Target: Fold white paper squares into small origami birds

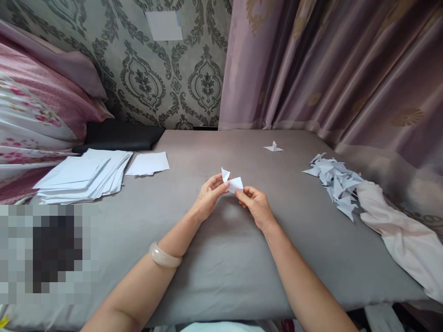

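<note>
A small piece of folded white paper (236, 184) is held between my two hands above the middle of the grey-covered table. My left hand (210, 192) pinches its left part, where a pointed flap stands up. On the right edge, the thumb and fingers of my right hand (254, 203) grip the paper. Both hands are closed on it, and my fingers hide its lower side. Beyond my hands, a single folded paper crane (273, 147) rests on the table.
Stacked white paper sheets (83, 177) lie at the left, beside a smaller pile of paper (148, 164). Behind them is a flat black item (121, 134). Many folded paper pieces (334, 177) are heaped at the right, against a pale cloth (391, 221). Curtains (294, 64) hang behind.
</note>
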A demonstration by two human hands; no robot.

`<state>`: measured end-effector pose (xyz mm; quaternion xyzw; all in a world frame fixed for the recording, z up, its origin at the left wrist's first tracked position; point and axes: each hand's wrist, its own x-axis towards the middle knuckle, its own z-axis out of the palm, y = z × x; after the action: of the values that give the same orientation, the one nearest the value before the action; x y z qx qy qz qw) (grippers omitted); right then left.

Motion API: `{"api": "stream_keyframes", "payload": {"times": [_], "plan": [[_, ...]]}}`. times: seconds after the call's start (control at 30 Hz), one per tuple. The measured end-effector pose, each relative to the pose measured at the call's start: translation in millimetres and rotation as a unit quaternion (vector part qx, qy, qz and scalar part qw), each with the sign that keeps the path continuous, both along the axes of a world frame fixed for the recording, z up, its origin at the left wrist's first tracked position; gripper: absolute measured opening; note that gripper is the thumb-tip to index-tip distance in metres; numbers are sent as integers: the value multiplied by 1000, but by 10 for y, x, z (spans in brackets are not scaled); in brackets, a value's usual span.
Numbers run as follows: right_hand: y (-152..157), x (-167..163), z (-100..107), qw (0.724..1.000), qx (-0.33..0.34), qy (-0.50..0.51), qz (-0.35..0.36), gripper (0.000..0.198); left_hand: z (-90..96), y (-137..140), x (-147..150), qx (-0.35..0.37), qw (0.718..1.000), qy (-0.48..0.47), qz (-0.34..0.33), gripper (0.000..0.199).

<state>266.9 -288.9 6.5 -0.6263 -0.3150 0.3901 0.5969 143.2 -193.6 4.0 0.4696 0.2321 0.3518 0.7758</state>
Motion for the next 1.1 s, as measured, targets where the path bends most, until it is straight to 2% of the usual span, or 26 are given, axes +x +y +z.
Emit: {"api": "stream_keyframes", "payload": {"times": [0.1, 0.2, 0.3, 0.33, 0.4, 0.47, 0.53, 0.6, 0.67, 0.77, 0.83, 0.93, 1.1], "plan": [[8, -24, -49, 994, -2, -103, -48, 38, 22, -6, -3, -2, 1000, -4, 0, 47], [5, -42, -77, 952, 45, -282, -112, 49, 49, -43, -7, 24, 1000, 6, -17, 48], [-9, -44, -79, 894, 105, -423, -105, 27, 51, -83, -6, 65, 996, 13, -66, 48], [-15, -42, -79, 881, 115, -449, -93, 19, 46, -91, -6, 80, 993, 18, -82, 49], [-26, -38, -81, 869, 121, -475, -68, 15, 33, -98, -5, 104, 989, 35, -99, 52], [-32, -32, -84, 874, 121, -468, -43, 20, 27, -93, -9, 110, 988, 53, -99, 53], [-33, -21, -87, 892, 113, -435, -37, 19, 32, -80, -18, 100, 989, 73, -86, 49], [-29, -1, -89, 920, 82, -379, -51, 18, 44, -63, -28, 84, 990, 91, -62, 41], [-20, 28, -96, 948, 35, -309, -65, 24, 54, -46, -36, 58, 993, 97, -32, 34], [10, 73, -126, 968, 0, -236, -86, 34, 55, -20, -43, -3, 995, 97, 1, 32], [34, 94, -151, 970, -2, -223, -99, 37, 49, 3, -50, -34, 994, 104, 10, 35], [57, 113, -166, 961, -17, -253, -107, 35, 49, 58, -85, -44, 990, 137, 7, 37], [60, 135, -145, 919, -59, -383, -78, 31, 103, 149, -192, -25, 970, 231, -68, 34]]}}
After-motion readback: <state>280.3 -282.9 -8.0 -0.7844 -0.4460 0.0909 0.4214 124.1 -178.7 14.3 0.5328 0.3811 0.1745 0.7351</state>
